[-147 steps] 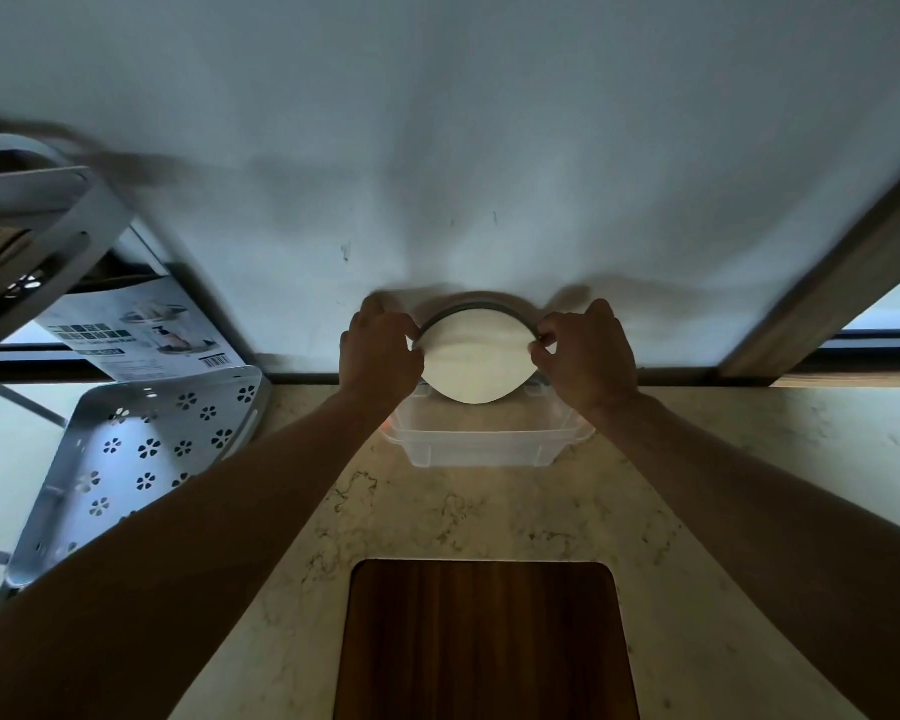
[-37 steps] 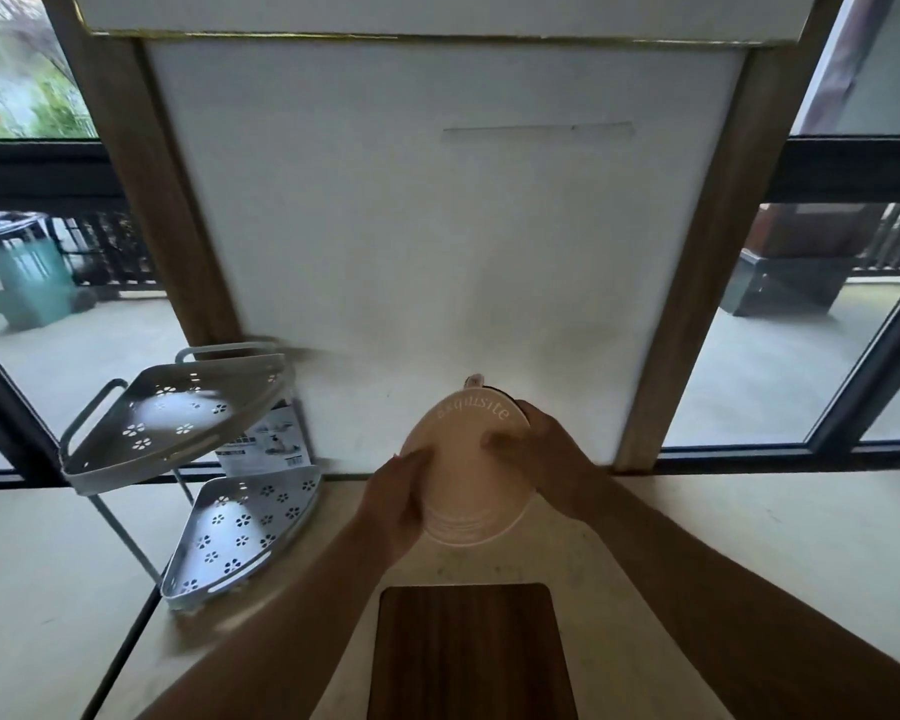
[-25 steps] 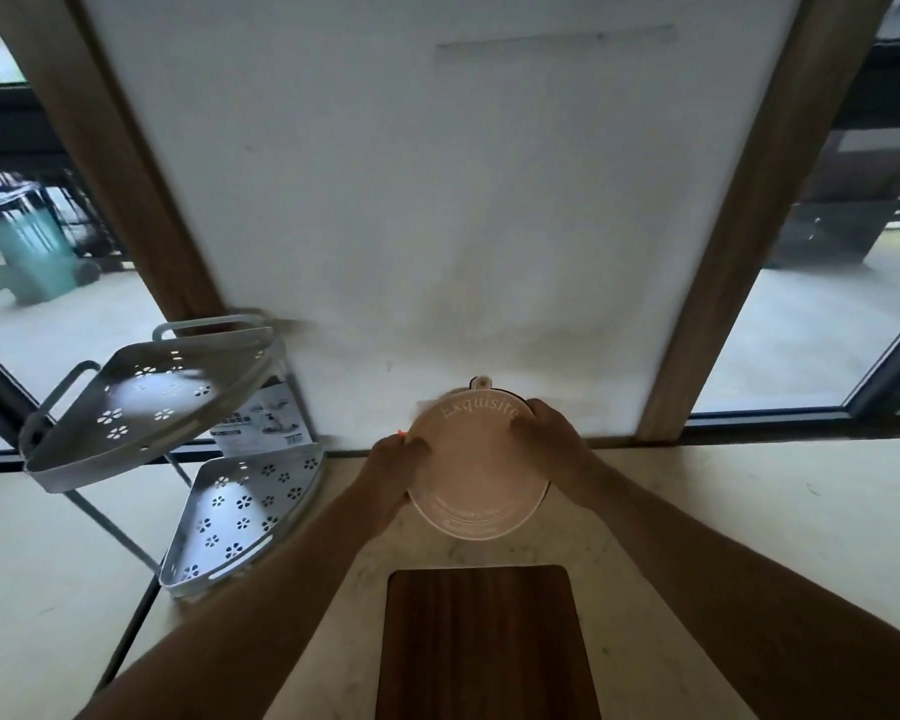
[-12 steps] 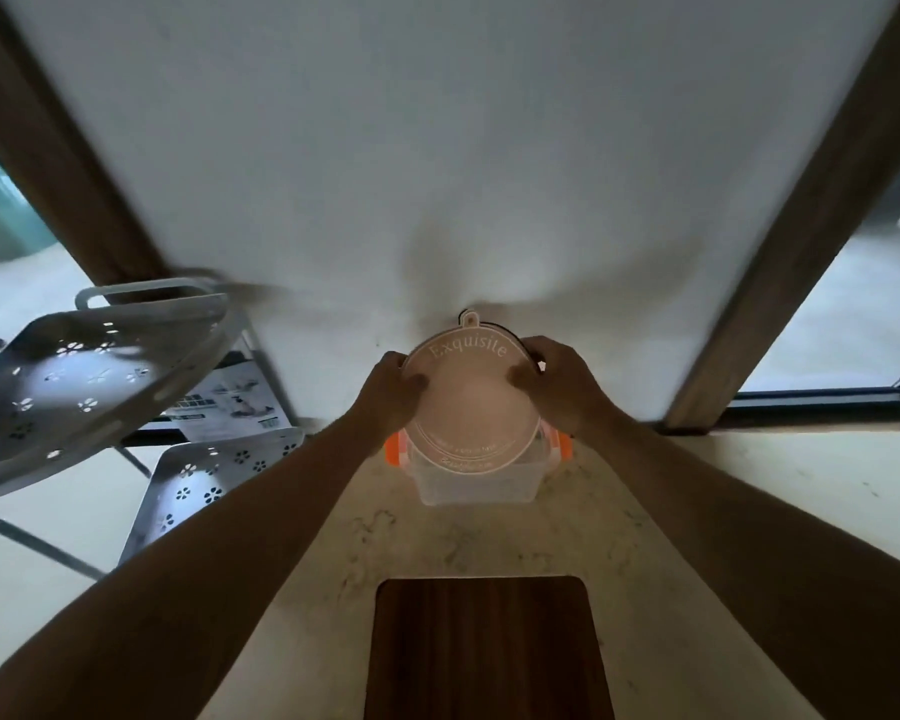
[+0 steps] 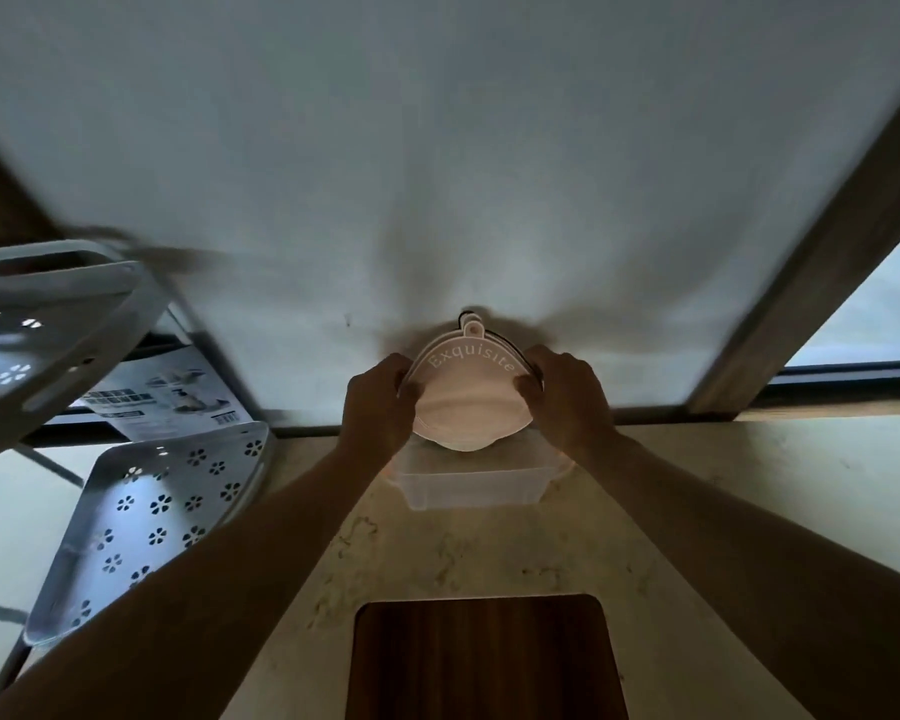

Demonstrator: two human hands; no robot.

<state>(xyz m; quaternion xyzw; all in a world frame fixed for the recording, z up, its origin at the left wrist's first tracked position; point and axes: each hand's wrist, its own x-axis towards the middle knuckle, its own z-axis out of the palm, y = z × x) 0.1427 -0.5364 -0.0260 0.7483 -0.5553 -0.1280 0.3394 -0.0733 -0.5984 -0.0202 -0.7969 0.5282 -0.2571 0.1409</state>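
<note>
- Our left hand (image 5: 378, 407) and right hand (image 5: 567, 402) each grip an edge of the round pink mat (image 5: 470, 402), bending it.
- The mat hangs over the clear box (image 5: 471, 488) on the tabletop (image 5: 749, 485), near the wall.

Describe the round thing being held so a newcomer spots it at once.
Behind the marble counter stands a white wall panel; at its foot sits a clear tub. Over it, the left hand and right hand grip a round pale pink disc, the only thing lettered Exquisite, with a small top tab.
</note>
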